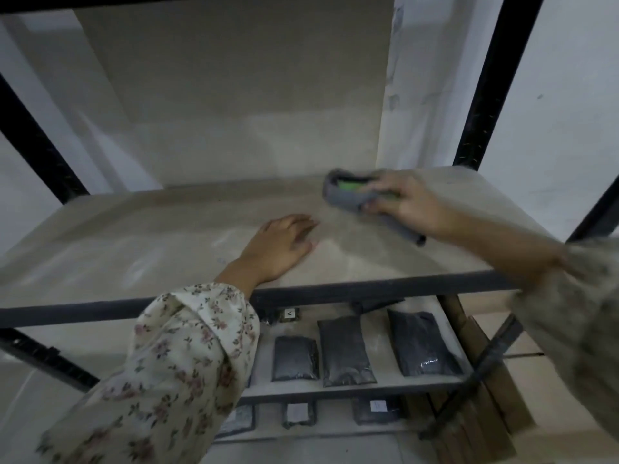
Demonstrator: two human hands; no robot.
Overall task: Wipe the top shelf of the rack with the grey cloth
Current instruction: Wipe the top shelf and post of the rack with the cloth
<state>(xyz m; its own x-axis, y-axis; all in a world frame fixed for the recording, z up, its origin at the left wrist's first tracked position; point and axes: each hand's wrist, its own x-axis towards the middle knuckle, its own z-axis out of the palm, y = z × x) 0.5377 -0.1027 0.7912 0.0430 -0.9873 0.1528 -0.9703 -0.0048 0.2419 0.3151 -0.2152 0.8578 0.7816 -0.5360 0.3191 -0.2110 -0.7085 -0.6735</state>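
The top shelf [140, 236] of the rack is a pale beige board with a dark front rail. My right hand [412, 205] presses the grey cloth [348, 195] onto the shelf near its back right; a green patch shows on the cloth, and part of the cloth hangs out under my palm. The hand and cloth are blurred by motion. My left hand [284, 246] lies flat on the shelf near its front middle, fingers spread a little, holding nothing.
Black rack uprights stand at the left [37, 142] and right [492, 82]. A lower shelf [378, 385] holds three dark grey packets [345, 349]. More packets lie on a shelf further down. Brown cardboard [482, 396] leans at the rack's right side.
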